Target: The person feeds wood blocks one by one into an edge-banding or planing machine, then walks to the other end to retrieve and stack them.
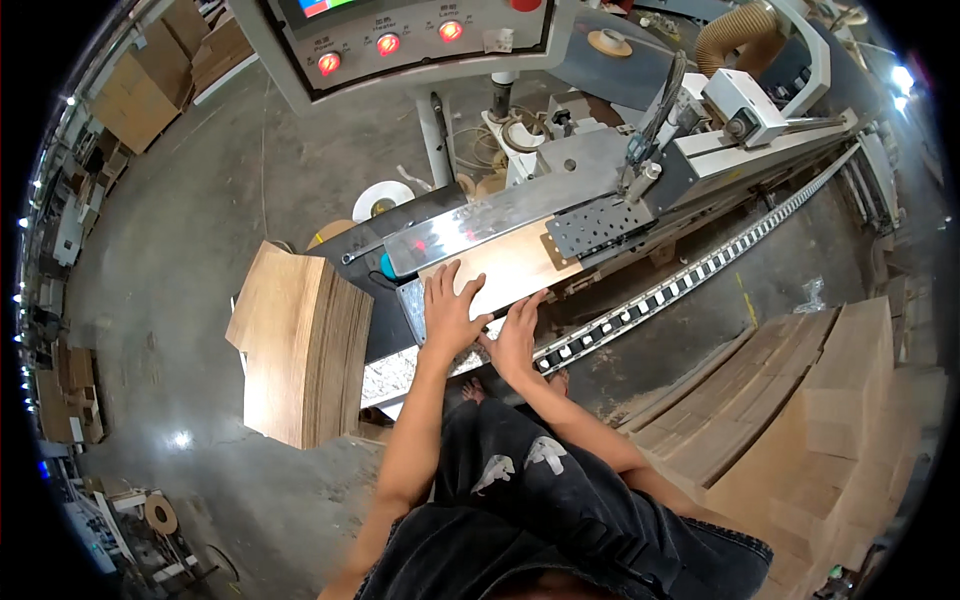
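A light wood-grain board lies flat on the infeed table of an edge-banding machine, along a shiny metal guide. Its far right end reaches a dark perforated plate. My left hand rests on the board's near left end, fingers spread and palm down. Close beside it, my right hand touches the board's near edge with its fingertips, fingers extended and thumb toward the left hand. Neither hand is wrapped around anything. To the left stands a stack of wood-grain boards.
A control panel with lit red buttons overhangs the far side. The roller conveyor runs off to the right. Stacked cardboard-coloured panels stand at my right. White tape rolls sit behind the table; a ribbed hose is at far right.
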Tool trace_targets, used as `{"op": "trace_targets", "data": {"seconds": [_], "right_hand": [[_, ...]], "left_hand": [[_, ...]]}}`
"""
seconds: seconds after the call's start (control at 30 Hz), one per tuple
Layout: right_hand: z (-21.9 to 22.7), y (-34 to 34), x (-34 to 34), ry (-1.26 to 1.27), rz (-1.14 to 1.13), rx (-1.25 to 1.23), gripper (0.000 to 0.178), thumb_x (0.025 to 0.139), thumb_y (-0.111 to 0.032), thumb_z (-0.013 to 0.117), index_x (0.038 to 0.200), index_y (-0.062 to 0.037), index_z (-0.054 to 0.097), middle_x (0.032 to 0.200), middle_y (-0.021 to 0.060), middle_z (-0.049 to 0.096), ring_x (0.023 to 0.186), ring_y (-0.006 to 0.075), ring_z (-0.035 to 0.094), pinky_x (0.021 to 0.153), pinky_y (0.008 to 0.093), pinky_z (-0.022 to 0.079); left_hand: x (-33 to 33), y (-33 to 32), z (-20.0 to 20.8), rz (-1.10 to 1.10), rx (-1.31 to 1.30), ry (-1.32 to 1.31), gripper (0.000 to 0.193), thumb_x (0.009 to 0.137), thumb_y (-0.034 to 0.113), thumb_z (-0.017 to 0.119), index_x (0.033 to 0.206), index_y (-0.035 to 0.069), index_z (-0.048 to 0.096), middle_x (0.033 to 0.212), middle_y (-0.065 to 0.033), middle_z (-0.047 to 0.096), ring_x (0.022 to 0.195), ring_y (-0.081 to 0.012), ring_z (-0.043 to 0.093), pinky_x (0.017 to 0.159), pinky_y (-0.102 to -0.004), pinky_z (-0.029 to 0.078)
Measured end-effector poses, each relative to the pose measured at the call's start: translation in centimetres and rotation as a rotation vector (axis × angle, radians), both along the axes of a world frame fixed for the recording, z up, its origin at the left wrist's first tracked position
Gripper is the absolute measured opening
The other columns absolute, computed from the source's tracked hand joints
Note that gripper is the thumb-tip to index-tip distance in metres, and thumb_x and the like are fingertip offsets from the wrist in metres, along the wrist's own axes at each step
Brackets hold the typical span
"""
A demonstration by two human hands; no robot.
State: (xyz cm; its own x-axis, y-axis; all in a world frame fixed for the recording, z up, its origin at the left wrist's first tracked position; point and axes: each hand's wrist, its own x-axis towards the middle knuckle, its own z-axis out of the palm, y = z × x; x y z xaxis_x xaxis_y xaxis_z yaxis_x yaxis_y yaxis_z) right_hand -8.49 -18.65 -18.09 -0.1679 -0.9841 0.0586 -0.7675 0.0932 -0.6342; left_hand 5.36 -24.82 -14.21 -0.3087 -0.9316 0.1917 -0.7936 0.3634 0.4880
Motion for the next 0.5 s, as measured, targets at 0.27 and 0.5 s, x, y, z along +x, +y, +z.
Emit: {"op": "trace_targets", "data": {"seconds": [0.27,0.5], "right_hand": [[-0.3,-2.0,-1.3,-0.148,-0.121,0.043,0.108,0.08,-0.007,0.083,0.153,0.0274,0.011,0.165,0.0456,-0.02,0.11,0.0575,0.066,0.081,0.0485,0.061],[1.1,-3.0,-5.3,-0.295,-0.113,0.058,0.119,0.082,-0.029,0.093,0.151,0.0281,0.015,0.165,0.0443,-0.02,0.106,0.0559,0.069,0.081,0.0465,0.061]], "left_hand": [[-1.2,0.3,2.1,-0.006,0.299,0.174,0.061,0.09,0.042,0.08,0.14,0.009,0.068,0.165,-0.0263,0.04,0.152,-0.0491,0.035,0.125,-0.0558,0.028],[-4.0,4.5,4.9,0.162,0.369,0.424,0.05,0.096,0.023,0.078,0.141,0.004,0.063,0.157,-0.0274,0.045,0.134,-0.0419,0.059,0.106,-0.0482,0.052]]}}
